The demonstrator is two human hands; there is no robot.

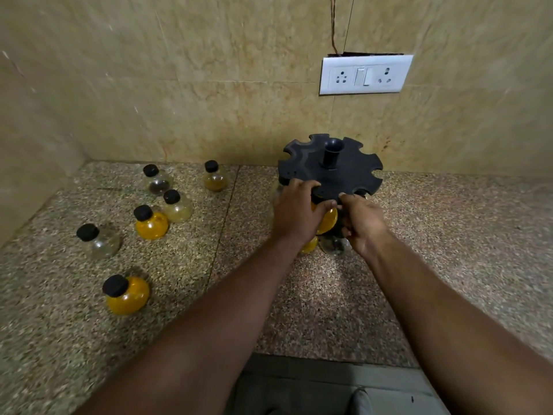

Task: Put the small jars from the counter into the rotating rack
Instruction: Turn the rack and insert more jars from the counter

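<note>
Granite counter (449,250) | rack (353,172) | left hand (296,217) half-hides yellow jar (329,220) — grip unclear

Back and left: beige marbled stone-tile wall (209,85), meeting in a corner. White plastic socket-and-switch plate (365,74) sits upper right on the back wall, with a thin brown wire (332,22) running up from its top edge. Below is a speckled brown-grey granite counter (449,235) with one seam running front to back.
</note>
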